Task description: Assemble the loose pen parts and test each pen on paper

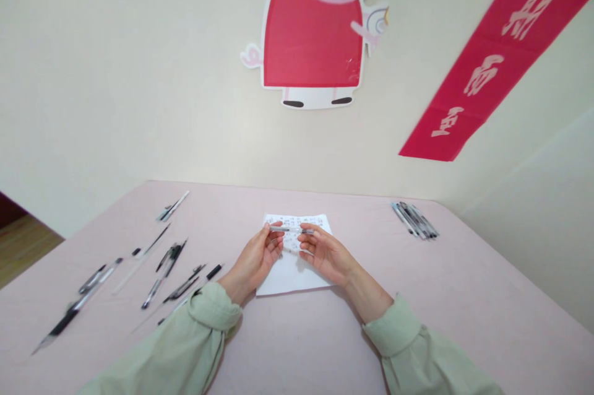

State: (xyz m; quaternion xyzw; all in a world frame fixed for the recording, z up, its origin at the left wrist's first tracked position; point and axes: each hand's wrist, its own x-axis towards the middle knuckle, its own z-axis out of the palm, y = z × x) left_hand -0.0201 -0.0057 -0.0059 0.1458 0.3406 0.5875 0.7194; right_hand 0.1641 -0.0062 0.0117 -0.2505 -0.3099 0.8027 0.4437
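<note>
Both hands hold a clear-barrelled pen [291, 230] level above a sheet of paper. My left hand [260, 256] pinches its left end between thumb and fingers. At the other end, the fingertips of my right hand [327, 254] are closed on the pen's dark part. Beneath them the white paper [292, 277] lies on the table, its upper part covered with small handwritten or printed marks. My hands hide some of its side edges.
The table [297, 345] has a pale pink cover. Loose pen parts, caps and barrels [160, 274] lie scattered on the left. Several pens [415, 220] lie side by side at the back right. Behind stands a wall with a cartoon cutout [313, 36] and a red banner [482, 76].
</note>
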